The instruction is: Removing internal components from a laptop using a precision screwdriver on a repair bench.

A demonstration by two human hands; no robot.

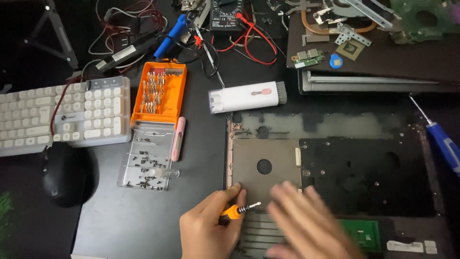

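In the head view, the left hand [207, 229] sits at about six o'clock in the frame, its fingers closed around a small orange-handled screwdriver [235, 211] whose metal shaft points toward three o'clock, tip just above the lower edge of the opened laptop chassis [330, 158]. The screwdriver lies at roughly one o'clock from the left palm, pinched between thumb and fingers. The right hand [311, 223], blurred, lies flat with fingers spread and nothing in it, at three o'clock from the left hand; its fingertips rest on the chassis near the grey metal plate [266, 165], which sits at twelve o'clock from both hands. At ten o'clock from the hands a clear tray of loose screws [146, 165] lies below an orange bit case [160, 91]. A blue-handled screwdriver [443, 144] lies at the far three o'clock edge.
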